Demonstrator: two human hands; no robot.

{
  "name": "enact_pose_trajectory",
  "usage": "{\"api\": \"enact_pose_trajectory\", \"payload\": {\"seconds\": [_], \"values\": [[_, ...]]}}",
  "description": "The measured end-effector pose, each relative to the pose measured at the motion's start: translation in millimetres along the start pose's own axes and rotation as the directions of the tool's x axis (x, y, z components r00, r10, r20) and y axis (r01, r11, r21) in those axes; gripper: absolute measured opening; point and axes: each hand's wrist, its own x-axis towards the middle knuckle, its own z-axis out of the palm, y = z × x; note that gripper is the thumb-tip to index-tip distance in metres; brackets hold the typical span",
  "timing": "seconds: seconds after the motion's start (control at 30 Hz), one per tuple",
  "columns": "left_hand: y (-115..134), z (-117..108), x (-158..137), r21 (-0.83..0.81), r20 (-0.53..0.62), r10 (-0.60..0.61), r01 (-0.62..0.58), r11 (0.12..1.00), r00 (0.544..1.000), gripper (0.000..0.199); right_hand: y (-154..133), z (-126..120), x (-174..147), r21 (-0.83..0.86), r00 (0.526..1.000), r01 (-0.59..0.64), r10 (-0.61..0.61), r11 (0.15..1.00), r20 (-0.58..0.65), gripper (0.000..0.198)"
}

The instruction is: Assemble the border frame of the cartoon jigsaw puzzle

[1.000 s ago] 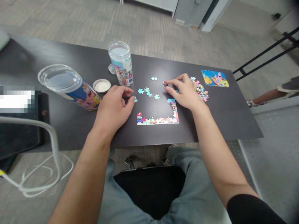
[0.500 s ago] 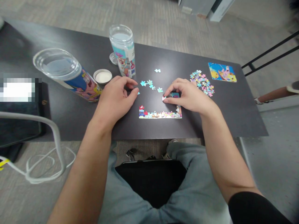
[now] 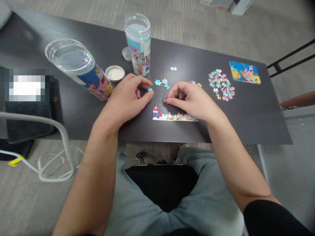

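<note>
My right hand [image 3: 190, 98] pinches a small jigsaw piece [image 3: 165, 100] between thumb and forefinger, above the middle of the work area. Just below it lies a joined puzzle border [image 3: 177, 117], a bottom strip with a short corner rising at its left end; its right end is partly hidden by my hand. My left hand [image 3: 131, 98] rests on the table, thumb and fingers apart. A blue jigsaw piece [image 3: 150, 89] lies at its fingertips; whether they touch it I cannot tell. Several loose blue pieces [image 3: 164, 82] lie between the hands, and another piece [image 3: 173, 68] is farther back.
A heap of mixed jigsaw pieces [image 3: 222, 86] and a cartoon picture card [image 3: 245, 72] lie to the right. Two clear jars, a large one [image 3: 71, 62] and another [image 3: 139, 49], stand at left beside lids [image 3: 115, 73]. A white cable [image 3: 59, 126] runs past a black device [image 3: 29, 118].
My right hand has moved left with the piece, away from the border's right side. My left hand stays about where it was. The whole view has shifted slightly.
</note>
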Motion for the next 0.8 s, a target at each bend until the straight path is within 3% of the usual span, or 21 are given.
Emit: {"api": "enact_pose_trajectory", "payload": {"seconds": [0.1,0.2,0.47,0.8], "values": [[0,-7,-3,-0.020,0.064,0.017,-0.016,1.000,0.998,0.039,-6,14,4,0.149,1.000,0.005,-0.005,0.989,-0.001,0.015],[-4,-12,-4,-0.025,0.104,0.040,-0.037,0.999,0.994,0.042,-9,23,6,0.181,0.999,0.017,-0.023,0.983,0.031,0.018],[-15,-14,-6,-0.074,0.155,0.157,-0.147,0.986,0.975,0.049,-14,21,9,0.073,0.997,0.047,-0.051,0.996,0.057,0.019],[-16,-15,-6,-0.069,0.204,0.154,-0.143,0.987,0.967,0.056,-18,23,10,-0.035,0.995,0.095,-0.093,0.995,0.040,0.013]]}}
